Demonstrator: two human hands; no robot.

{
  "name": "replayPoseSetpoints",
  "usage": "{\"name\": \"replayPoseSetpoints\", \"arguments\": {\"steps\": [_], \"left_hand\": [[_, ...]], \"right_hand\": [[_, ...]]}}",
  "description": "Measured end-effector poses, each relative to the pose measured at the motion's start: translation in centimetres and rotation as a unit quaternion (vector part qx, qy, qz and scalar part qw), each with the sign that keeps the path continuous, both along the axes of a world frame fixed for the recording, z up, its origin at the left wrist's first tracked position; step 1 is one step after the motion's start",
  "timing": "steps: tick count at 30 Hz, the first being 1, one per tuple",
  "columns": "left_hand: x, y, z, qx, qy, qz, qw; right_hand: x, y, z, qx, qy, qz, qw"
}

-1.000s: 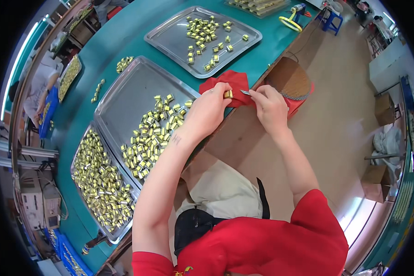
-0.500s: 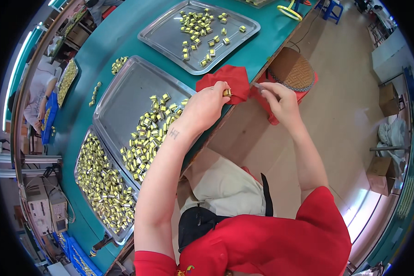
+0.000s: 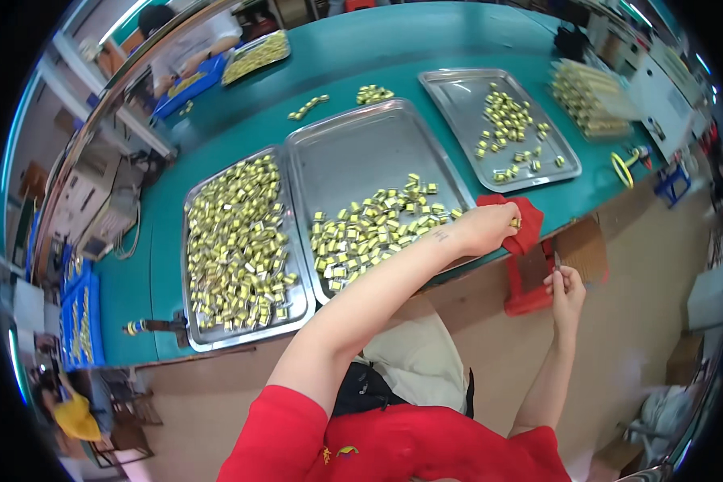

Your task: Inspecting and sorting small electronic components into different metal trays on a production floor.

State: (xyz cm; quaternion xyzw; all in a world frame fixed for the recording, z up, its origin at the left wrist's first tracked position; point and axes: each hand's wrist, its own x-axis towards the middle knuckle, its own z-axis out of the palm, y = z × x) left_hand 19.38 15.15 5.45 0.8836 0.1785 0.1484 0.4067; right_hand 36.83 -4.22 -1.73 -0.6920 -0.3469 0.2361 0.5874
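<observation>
My left hand (image 3: 488, 230) is closed over a red cloth (image 3: 532, 215) at the table's near edge. A small yellow-and-silver transformer (image 3: 516, 223) pokes out between its fingertips. Lower and to the right, past the table edge, my right hand (image 3: 567, 291) pinches a thin grey blade-like tool (image 3: 557, 260), its tip pointing up; the exact kind is too small to tell. The tool is apart from the transformer. Beside my left forearm, a middle metal tray (image 3: 349, 153) carries many loose transformers (image 3: 369, 233) in its near half.
A fuller metal tray (image 3: 304, 299) stands left, another tray (image 3: 458, 104) to the right. Small transformer groups (image 3: 373, 95) lie behind. A yellow ring (image 3: 622, 170) lies at the right edge, a red stool (image 3: 530, 299) below. A person (image 3: 193, 48) works across the table beside a blue bin (image 3: 209, 74).
The head view has turned, so the trays appear rotated and the left tray shows fully. Both hands keep their holds; they now appear farther right and lower in the picture.
</observation>
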Motion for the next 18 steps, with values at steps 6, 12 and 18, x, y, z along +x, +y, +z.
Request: {"name": "replayPoseSetpoints", "arguments": {"steps": [6, 12, 18], "left_hand": [[-2.9, -0.5, 0.9, 0.026, -0.140, 0.044, 0.989], [-5.5, -0.9, 1.1, 0.152, -0.021, 0.012, 0.988], [-1.6, -1.0, -0.6, 0.232, 0.010, -0.029, 0.972]], "right_hand": [[-2.7, 2.1, 3.1, 0.028, -0.058, 0.050, 0.997], [-3.8, 6.2, 5.0, 0.045, -0.420, 0.039, 0.906], [-3.5, 7.3, 5.0, -0.041, -0.560, 0.040, 0.826]]}}
